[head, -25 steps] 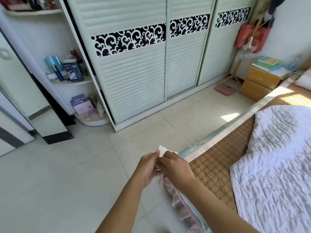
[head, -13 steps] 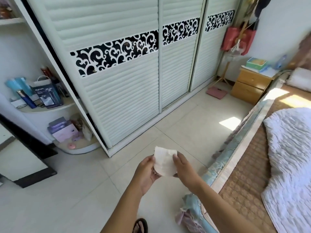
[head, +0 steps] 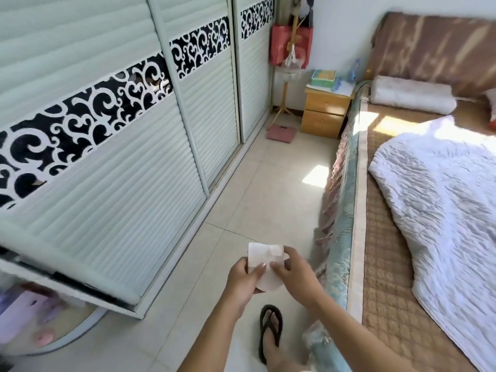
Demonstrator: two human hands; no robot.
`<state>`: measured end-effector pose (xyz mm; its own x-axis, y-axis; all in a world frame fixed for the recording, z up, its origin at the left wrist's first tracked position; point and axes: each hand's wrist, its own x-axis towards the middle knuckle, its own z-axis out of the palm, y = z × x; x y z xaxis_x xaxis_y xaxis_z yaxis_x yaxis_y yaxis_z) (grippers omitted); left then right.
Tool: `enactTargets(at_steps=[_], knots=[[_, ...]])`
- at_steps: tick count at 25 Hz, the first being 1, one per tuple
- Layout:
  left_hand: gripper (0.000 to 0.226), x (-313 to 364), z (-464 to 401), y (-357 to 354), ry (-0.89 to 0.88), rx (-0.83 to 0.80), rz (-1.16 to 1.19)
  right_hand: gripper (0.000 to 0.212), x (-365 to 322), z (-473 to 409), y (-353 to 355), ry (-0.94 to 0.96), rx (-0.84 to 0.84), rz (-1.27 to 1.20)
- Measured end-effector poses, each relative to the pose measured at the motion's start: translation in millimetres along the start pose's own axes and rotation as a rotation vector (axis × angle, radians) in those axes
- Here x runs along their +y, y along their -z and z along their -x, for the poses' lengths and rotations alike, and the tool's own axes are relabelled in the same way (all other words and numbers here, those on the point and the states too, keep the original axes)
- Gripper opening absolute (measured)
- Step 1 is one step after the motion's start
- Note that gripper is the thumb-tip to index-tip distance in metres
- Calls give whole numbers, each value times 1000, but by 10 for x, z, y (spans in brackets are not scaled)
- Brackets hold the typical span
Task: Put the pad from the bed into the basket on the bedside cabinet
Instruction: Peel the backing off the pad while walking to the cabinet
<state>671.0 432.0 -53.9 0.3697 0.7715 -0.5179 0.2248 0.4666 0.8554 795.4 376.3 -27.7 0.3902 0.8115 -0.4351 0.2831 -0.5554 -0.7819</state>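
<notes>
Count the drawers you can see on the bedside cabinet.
2. The upper drawer sits just under the top of the cabinet, and the lower drawer is directly beneath it. None seem hidden.

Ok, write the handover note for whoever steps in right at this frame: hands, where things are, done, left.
Left hand and right hand: both pinch the white pad, held over the floor beside the bed.
Basket: on the bedside cabinet at the far end of the aisle.
Done: pad is off the bed.
Left: walk to the cabinet and drop the pad into the basket.
</notes>
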Motion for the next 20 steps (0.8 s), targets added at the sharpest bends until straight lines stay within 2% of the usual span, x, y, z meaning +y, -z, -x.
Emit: enactTargets(at_steps=[6,10,15,20], knots=[[8,665,-1286,-73,49,-21,-1,53,-234,-1207,640,-50,-107,342],[18,1261,-2298,-263,85,-97,-13,44,-469,-2056,1221,-32,-95,616],[12,1952,-3274,-629,94,-137,-28,46,-782,-2956,1828,-60,-77,701],[13,2440,-4243,-984,138,-171,-29,55,-915,-3906,2326,-113,-75,665]])
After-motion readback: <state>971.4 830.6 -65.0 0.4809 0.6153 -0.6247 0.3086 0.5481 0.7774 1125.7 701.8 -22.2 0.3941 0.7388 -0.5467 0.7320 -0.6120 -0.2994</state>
